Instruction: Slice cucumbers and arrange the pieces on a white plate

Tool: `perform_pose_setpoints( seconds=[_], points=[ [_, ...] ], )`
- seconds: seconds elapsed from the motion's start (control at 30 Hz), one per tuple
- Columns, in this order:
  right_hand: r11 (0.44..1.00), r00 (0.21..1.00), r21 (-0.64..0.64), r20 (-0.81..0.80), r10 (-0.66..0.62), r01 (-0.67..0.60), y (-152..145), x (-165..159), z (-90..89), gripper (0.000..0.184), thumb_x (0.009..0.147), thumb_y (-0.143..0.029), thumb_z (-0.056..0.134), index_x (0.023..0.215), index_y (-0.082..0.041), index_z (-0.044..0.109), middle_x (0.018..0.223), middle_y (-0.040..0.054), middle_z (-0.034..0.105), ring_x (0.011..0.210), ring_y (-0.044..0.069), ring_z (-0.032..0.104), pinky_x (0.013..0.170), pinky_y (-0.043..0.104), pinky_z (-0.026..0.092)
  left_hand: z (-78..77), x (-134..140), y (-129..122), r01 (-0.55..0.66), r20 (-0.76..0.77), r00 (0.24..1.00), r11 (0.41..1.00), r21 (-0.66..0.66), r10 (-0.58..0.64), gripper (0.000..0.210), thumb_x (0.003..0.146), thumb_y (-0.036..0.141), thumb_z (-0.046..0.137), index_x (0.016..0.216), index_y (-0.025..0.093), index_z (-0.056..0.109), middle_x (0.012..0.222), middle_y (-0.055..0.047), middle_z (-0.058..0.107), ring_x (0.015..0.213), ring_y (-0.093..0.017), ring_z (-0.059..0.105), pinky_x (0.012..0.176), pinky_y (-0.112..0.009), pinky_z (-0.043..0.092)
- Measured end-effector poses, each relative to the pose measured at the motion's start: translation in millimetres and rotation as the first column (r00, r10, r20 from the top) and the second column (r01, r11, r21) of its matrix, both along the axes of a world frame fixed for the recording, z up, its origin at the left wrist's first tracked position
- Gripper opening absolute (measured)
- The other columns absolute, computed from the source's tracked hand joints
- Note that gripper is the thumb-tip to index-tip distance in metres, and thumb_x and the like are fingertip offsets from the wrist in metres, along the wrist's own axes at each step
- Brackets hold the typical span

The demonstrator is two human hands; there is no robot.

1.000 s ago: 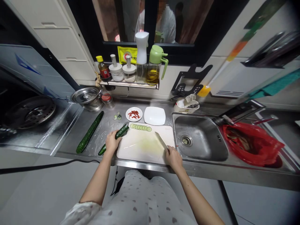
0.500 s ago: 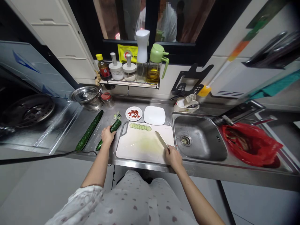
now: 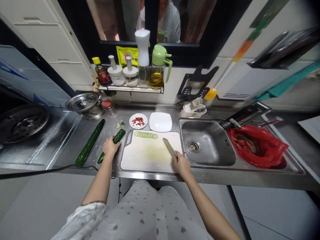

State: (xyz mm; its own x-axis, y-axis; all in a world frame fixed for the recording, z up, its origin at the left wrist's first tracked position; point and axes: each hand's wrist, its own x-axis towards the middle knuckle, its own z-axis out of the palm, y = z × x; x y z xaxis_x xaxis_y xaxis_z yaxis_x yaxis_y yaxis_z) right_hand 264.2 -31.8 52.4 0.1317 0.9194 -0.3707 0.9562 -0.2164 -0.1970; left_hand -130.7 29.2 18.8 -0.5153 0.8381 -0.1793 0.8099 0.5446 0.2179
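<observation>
My left hand [image 3: 110, 146] is closed around the middle of a cut cucumber [image 3: 119, 136], which lies slantwise on the counter left of the cutting board [image 3: 136, 162]. In my right hand [image 3: 182, 164] is a kitchen knife [image 3: 169, 146], its blade pointing up and left over the board's right side. A row of overlapping cucumber slices [image 3: 145, 135] lies along the board's far edge. Farther left rests a whole cucumber [image 3: 90, 142]. A few small cucumber scraps [image 3: 120, 124] sit beyond the cut one.
Behind the board stand a plate of chopped red bits [image 3: 132, 125] and a white square plate [image 3: 160, 122]. The sink [image 3: 210, 146] is on the right, with a red plastic bag [image 3: 260, 156] beyond it. A lidded steel pot [image 3: 92, 113] and a condiment rack [image 3: 140, 88] are behind.
The camera view has turned slightly, so the scene sits farther left in the picture. Both hands keep their holds on the cucumber and the knife, with little movement against the counter.
</observation>
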Motion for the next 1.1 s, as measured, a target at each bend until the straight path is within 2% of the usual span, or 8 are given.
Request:
perform_pose_setpoints(
  seconds=[0.2, 0.33, 0.37, 0.43, 0.5, 0.6, 0.77, 1.1],
  points=[
    [0.999, 1.000, -0.040, 0.017, -0.002, 0.002, 1, 1, -3.5, 0.025, 0.095, -0.028, 0.040, 0.106, -0.016, 0.058, 0.098, 0.0107, 0.069, 0.089, 0.019, 0.063, 0.066, 0.026, 0.032, 1.0, 4, -7, -0.025, -0.006, 1.000, 0.999, 0.048, 0.025, 0.067, 0.077, 0.054, 0.061, 0.136, 0.024, 0.049, 0.124, -0.015, 0.058, 0.110, -0.034, 0.056, 0.089, -0.045, 0.045],
    [0.999, 1.000, -0.038, 0.029, 0.013, -0.012, 0, 1, -5.2, 0.022, 0.095, -0.026, 0.040, 0.103, -0.016, 0.057, 0.097, 0.0111, 0.069, 0.089, 0.018, 0.062, 0.066, 0.025, 0.031, 7.1, 29, -7, -0.021, -0.103, 0.994, 0.968, 0.252, 0.049, 0.060, 0.082, 0.049, 0.056, 0.135, 0.021, 0.049, 0.129, -0.016, 0.053, 0.119, -0.035, 0.048, 0.098, -0.049, 0.037],
    [0.999, 0.999, -0.041, 0.028, 0.016, -0.014, 0, 1, -6.0, 0.021, 0.095, -0.025, 0.040, 0.103, -0.016, 0.057, 0.097, 0.0111, 0.069, 0.089, 0.018, 0.062, 0.066, 0.025, 0.031, 8.2, 41, -5, 0.029, -0.092, 0.996, 0.959, 0.283, -0.003, 0.056, 0.084, 0.047, 0.054, 0.134, 0.021, 0.051, 0.129, -0.015, 0.053, 0.118, -0.034, 0.048, 0.098, -0.049, 0.036],
    [0.999, 1.000, -0.050, 0.025, 0.019, -0.017, 0, 0, -8.0, 0.021, 0.095, -0.024, 0.039, 0.104, -0.016, 0.056, 0.097, 0.0110, 0.069, 0.089, 0.018, 0.063, 0.066, 0.025, 0.031, 8.7, 70, 2, 0.220, -0.003, 0.973, 0.932, 0.288, -0.229, 0.048, 0.085, 0.042, 0.053, 0.129, 0.022, 0.055, 0.121, -0.012, 0.058, 0.113, -0.030, 0.051, 0.096, -0.044, 0.039],
    [0.998, 1.000, -0.063, 0.025, 0.014, -0.012, 1, -1, -9.4, 0.021, 0.095, -0.024, 0.039, 0.105, -0.016, 0.056, 0.098, 0.0112, 0.068, 0.090, 0.018, 0.063, 0.067, 0.025, 0.032, 7.2, 103, 11, 0.426, 0.100, 0.876, 0.854, 0.297, -0.472, 0.039, 0.088, 0.036, 0.050, 0.123, 0.022, 0.059, 0.116, -0.010, 0.061, 0.109, -0.025, 0.053, 0.096, -0.037, 0.040],
    [0.997, 1.000, -0.083, 0.025, 0.003, -0.001, 1, -4, -9.4, 0.022, 0.095, -0.023, 0.038, 0.107, -0.017, 0.055, 0.101, 0.0116, 0.068, 0.091, 0.019, 0.063, 0.069, 0.025, 0.034, 3.6, 150, 25, 0.568, 0.151, 0.776, 0.783, 0.253, -0.612, 0.036, 0.090, 0.034, 0.047, 0.121, 0.021, 0.061, 0.114, -0.009, 0.062, 0.107, -0.024, 0.054, 0.094, -0.035, 0.041],
    [0.993, 1.000, -0.120, 0.020, -0.004, 0.007, 2, -7, -8.1, 0.023, 0.096, -0.022, 0.036, 0.112, -0.017, 0.053, 0.102, 0.0122, 0.068, 0.093, 0.019, 0.064, 0.071, 0.026, 0.037, -0.1, 189, 42, 0.595, 0.111, 0.783, 0.789, 0.155, -0.612, 0.038, 0.090, 0.035, 0.047, 0.124, 0.021, 0.059, 0.112, -0.012, 0.059, 0.107, -0.027, 0.053, 0.093, -0.038, 0.040],
    [0.990, 1.000, -0.144, -0.004, 0.000, 0.000, 3, -10, 0.2, 0.028, 0.094, -0.020, 0.034, 0.115, -0.017, 0.052, 0.100, 0.0127, 0.068, 0.095, 0.021, 0.065, 0.074, 0.027, 0.040, -5.3, 198, 55, 0.595, 0.106, 0.782, 0.787, 0.167, -0.614, 0.027, 0.087, 0.025, 0.051, 0.111, 0.020, 0.062, 0.113, -0.013, 0.057, 0.109, -0.028, 0.049, 0.091, -0.038, 0.039]
  ],
)
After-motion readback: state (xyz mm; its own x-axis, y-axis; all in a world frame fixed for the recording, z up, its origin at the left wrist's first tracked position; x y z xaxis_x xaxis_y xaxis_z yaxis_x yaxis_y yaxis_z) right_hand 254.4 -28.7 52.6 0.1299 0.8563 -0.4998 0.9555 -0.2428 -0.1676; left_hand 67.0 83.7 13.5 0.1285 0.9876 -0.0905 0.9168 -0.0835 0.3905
